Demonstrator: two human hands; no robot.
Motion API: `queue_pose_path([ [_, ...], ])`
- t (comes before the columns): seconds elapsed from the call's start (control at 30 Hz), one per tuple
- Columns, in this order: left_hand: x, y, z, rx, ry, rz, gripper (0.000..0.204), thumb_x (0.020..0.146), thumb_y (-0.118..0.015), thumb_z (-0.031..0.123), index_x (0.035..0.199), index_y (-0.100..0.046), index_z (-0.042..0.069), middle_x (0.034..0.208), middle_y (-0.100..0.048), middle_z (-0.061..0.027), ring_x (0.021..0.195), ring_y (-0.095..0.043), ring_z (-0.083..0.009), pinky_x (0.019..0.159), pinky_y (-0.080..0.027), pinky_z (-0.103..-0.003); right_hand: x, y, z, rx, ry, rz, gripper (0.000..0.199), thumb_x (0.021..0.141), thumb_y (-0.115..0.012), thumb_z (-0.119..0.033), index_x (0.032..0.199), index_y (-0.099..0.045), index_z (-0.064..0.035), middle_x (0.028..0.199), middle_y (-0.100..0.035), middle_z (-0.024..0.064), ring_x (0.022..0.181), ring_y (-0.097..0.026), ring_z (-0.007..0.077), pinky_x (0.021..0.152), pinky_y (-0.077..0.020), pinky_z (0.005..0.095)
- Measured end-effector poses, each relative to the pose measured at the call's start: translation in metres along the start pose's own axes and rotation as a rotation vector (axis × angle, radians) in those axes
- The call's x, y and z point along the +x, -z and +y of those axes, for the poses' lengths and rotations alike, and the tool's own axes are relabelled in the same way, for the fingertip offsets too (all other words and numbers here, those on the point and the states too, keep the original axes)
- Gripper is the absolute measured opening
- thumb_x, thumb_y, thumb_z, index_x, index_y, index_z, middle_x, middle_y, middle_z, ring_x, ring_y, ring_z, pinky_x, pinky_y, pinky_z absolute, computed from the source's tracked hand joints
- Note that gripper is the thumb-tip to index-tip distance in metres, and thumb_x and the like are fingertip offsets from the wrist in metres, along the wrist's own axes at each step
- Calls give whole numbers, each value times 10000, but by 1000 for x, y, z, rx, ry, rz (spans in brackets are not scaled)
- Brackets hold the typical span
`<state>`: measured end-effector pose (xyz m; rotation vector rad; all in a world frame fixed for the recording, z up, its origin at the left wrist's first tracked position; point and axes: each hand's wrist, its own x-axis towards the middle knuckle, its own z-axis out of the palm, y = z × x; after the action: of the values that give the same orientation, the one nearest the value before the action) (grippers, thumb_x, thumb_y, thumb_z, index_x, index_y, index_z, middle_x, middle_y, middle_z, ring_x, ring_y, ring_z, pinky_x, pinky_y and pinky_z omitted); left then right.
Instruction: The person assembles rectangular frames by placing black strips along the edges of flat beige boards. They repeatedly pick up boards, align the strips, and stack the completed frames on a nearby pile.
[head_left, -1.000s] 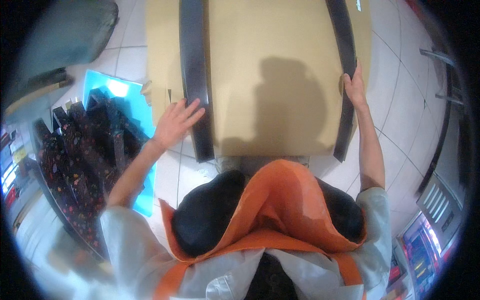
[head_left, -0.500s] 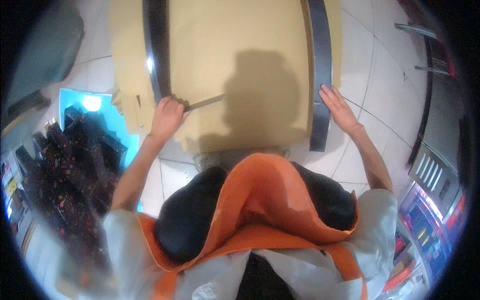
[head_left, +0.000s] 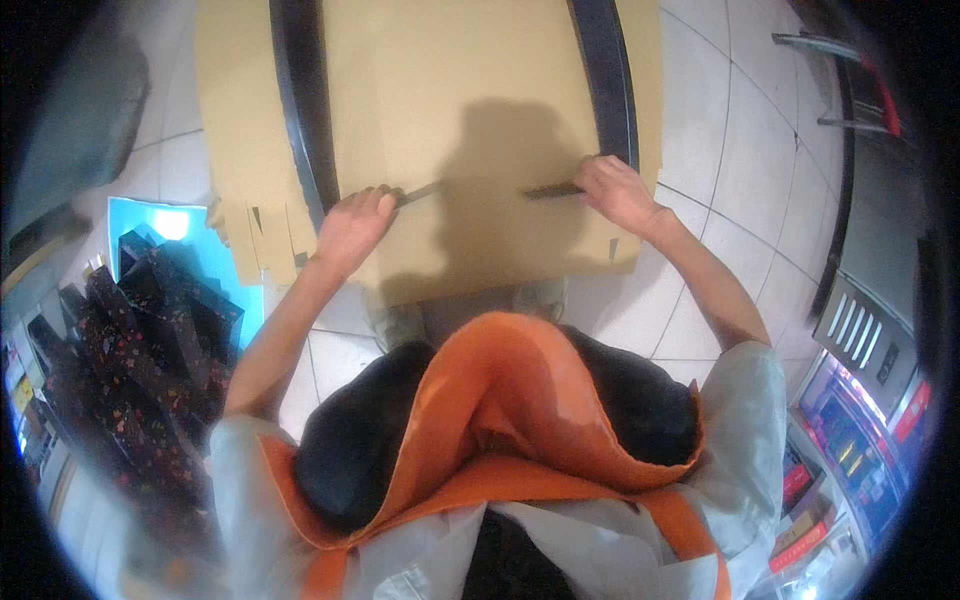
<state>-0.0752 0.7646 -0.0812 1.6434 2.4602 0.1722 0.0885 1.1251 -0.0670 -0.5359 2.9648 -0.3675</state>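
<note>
A tan cardboard-like sheet (head_left: 400, 120) lies in front of me, my shadow across its middle. Two long dark strips run along it, a left strip (head_left: 300, 90) and a right strip (head_left: 605, 80). My left hand (head_left: 355, 228) is closed on the near part of the left strip, where a narrow dark end (head_left: 418, 193) points inward. Opposite it, my right hand (head_left: 618, 195) grips the right strip, whose dark end (head_left: 550, 191) is turned in toward the left. My fingers partly hide both bends. Small slits mark the sheet's near corners.
On my left, a pile of dark patterned pieces (head_left: 150, 350) sits by a bright blue sheet (head_left: 235, 235). Pale floor tiles (head_left: 700, 130) surround the work. A grey slotted panel (head_left: 860, 330) and colourful boxes (head_left: 800, 540) stand to my right. An orange apron (head_left: 500, 390) bulges before me.
My right hand has gone from lying on the right strip to gripping it; that strip's near end, straight before, now turns inward. The tan sheet appears slightly farther left.
</note>
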Motion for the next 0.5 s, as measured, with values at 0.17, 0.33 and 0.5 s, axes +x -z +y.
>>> queue_pose_path([
  [0.17,22,-11,17,25,-175,7,349,779,-512,94,1122,-460,56,841,-552,-110,729,-606,-211,556,-510,-299,6,-2,-2,-150,80,-144,192,723,-592,-239,818,-527,-86,797,-518,36,821,-532,187,730,-443,301],
  [0.33,42,-10,41,82,-332,-60,673,797,-476,44,1387,-219,240,786,-499,-99,533,-537,-161,418,-470,-266,12,-6,-15,-140,124,-172,127,752,-554,-216,779,-506,-102,767,-520,26,777,-553,187,685,-453,299],
  [0.5,51,-23,47,279,-409,9,791,827,-425,-11,1394,-86,424,706,-400,-80,362,-360,-117,326,-407,-237,29,-11,-30,-147,43,-190,78,765,-525,-179,779,-503,-106,771,-530,29,774,-571,192,670,-462,307],
])
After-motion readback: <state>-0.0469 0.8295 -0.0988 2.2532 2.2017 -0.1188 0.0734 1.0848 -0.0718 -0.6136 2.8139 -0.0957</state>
